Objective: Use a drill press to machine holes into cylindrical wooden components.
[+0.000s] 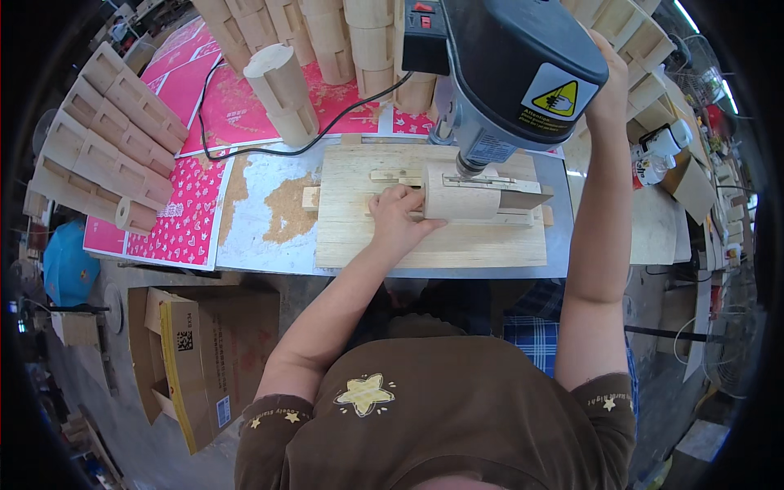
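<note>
A pale wooden cylinder lies on its side in a wooden jig on a flat wooden board. My left hand grips its left end, the thumb along the near side and the other fingers curled at the end. Over the cylinder stands a dark drill press, its chuck low at the top of the wood; whether the bit touches it I cannot tell. My right hand is raised at the right side of the drill press head. Its fingers are mostly hidden behind the housing, so what they hold does not show.
Several slotted wooden cylinders are stacked at the left, with more at the back. One cylinder stands alone on pink patterned sheets. A black cable crosses the bench. An opened cardboard box sits below left; bottles stand right.
</note>
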A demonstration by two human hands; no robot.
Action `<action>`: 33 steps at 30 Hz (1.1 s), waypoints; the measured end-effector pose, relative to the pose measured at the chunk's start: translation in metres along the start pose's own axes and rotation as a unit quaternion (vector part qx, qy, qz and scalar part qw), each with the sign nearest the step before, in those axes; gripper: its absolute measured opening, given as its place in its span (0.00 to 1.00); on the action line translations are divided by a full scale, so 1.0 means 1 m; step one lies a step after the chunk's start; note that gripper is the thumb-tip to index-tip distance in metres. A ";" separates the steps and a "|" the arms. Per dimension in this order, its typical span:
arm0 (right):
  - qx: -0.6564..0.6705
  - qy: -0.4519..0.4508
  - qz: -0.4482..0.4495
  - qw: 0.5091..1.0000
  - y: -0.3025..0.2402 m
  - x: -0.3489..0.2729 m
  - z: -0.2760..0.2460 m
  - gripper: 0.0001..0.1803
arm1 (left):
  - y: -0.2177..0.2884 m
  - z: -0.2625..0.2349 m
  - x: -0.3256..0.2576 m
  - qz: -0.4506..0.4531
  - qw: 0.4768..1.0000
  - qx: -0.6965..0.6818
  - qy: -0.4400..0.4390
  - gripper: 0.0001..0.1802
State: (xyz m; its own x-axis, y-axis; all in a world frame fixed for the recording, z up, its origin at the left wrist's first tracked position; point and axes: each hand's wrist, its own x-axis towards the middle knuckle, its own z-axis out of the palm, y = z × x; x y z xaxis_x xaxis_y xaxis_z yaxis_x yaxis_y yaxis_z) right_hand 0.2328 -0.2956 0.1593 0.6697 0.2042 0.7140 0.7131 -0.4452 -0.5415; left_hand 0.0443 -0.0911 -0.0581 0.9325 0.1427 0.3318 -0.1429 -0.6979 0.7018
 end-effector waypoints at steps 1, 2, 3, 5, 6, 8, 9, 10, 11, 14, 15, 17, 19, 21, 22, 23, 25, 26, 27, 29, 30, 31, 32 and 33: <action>0.005 -0.002 -0.003 1.000 0.000 -0.007 0.004 0.18 | -0.001 0.000 0.000 -0.017 1.000 -0.019 -0.002 0.24; 0.086 0.015 0.010 0.996 -0.026 -0.023 0.015 0.17 | -0.005 -0.001 -0.002 -0.023 1.000 -0.016 0.002 0.24; 0.162 0.035 0.022 0.986 -0.044 -0.037 0.015 0.15 | -0.005 -0.001 -0.002 -0.029 0.999 -0.032 0.006 0.25; 0.084 -0.108 0.119 0.983 -0.011 -0.078 -0.003 0.24 | -0.004 -0.001 -0.001 -0.030 0.998 -0.051 0.008 0.25; 0.002 -0.152 0.010 0.988 0.006 -0.102 -0.008 0.24 | -0.005 0.001 0.000 -0.012 0.998 -0.063 0.022 0.25; -0.078 -0.246 -0.058 0.964 0.026 -0.152 -0.005 0.24 | -0.011 -0.003 -0.001 0.001 0.997 -0.072 0.038 0.25; -0.077 -0.297 -0.018 0.951 0.028 -0.172 -0.003 0.23 | -0.020 -0.008 -0.003 0.030 0.993 -0.108 0.040 0.25; -0.031 -0.313 0.080 0.946 0.021 -0.182 -0.004 0.20 | -0.030 -0.015 -0.007 0.055 0.987 -0.141 0.044 0.25; 0.010 -0.324 0.177 0.929 0.015 -0.190 -0.010 0.17 | -0.032 -0.025 -0.010 0.051 0.988 -0.139 0.047 0.25; 0.006 -0.304 0.159 0.939 0.002 -0.212 -0.029 0.14 | -0.034 -0.088 -0.027 0.085 0.989 -0.124 0.015 0.23; 0.020 -0.300 0.148 0.942 0.001 -0.217 -0.033 0.14 | -0.037 -0.115 -0.033 0.004 0.974 -0.226 -0.010 0.22; 0.036 -0.298 0.172 0.938 0.003 -0.225 -0.043 0.12 | -0.049 -0.165 -0.046 -0.095 0.929 -0.356 -0.020 0.22; 0.060 -0.256 0.191 0.946 -0.004 -0.232 -0.041 0.12 | -0.060 -0.211 -0.050 -0.145 0.934 -0.328 -0.003 0.22; 0.084 -0.262 0.213 0.938 -0.002 -0.238 -0.037 0.13 | -0.071 -0.246 -0.053 -0.175 0.961 -0.207 0.052 0.22; 0.103 -0.256 0.230 0.933 0.001 -0.243 -0.034 0.12 | -0.078 -0.260 -0.056 -0.179 0.962 -0.195 0.069 0.22; 0.114 -0.242 0.244 0.932 0.002 -0.247 -0.033 0.12 | -0.083 -0.274 -0.057 -0.185 0.973 -0.112 0.086 0.22; 0.131 -0.231 0.277 0.924 0.006 -0.253 -0.030 0.13 | -0.088 -0.296 -0.060 -0.195 0.974 0.022 0.116 0.25; 0.141 -0.237 0.282 0.919 0.005 -0.253 -0.031 0.13 | -0.089 -0.305 -0.060 -0.195 0.972 0.030 0.127 0.25; 0.157 -0.234 0.286 0.916 0.012 -0.257 -0.031 0.13 | -0.090 -0.313 -0.061 -0.211 0.965 0.095 0.126 0.25; 0.177 -0.233 0.285 0.913 0.020 -0.263 -0.031 0.13 | -0.100 -0.329 -0.063 -0.240 0.947 0.167 0.130 0.27; 0.184 -0.231 0.298 0.908 0.020 -0.263 -0.032 0.12 | -0.107 -0.339 -0.063 -0.240 0.946 0.170 0.136 0.27; 0.191 -0.228 0.311 0.903 0.019 -0.263 -0.032 0.12 | -0.114 -0.350 -0.064 -0.231 0.938 0.207 0.152 0.28; 0.194 -0.229 0.307 0.903 0.017 -0.262 -0.031 0.12 | -0.122 -0.364 -0.066 -0.223 0.929 0.245 0.168 0.28; 0.197 -0.223 0.302 0.905 0.015 -0.261 -0.030 0.12 | -0.131 -0.380 -0.068 -0.246 0.916 0.244 0.202 0.28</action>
State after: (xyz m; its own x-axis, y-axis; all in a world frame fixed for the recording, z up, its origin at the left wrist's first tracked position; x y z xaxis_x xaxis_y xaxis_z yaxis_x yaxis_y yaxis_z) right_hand 0.0622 -0.3820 -0.0214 0.9165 0.3987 0.0309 0.1475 -0.2653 -0.9528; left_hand -0.1262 0.2574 0.0676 0.6317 0.7036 0.3254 0.5191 -0.6957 0.4965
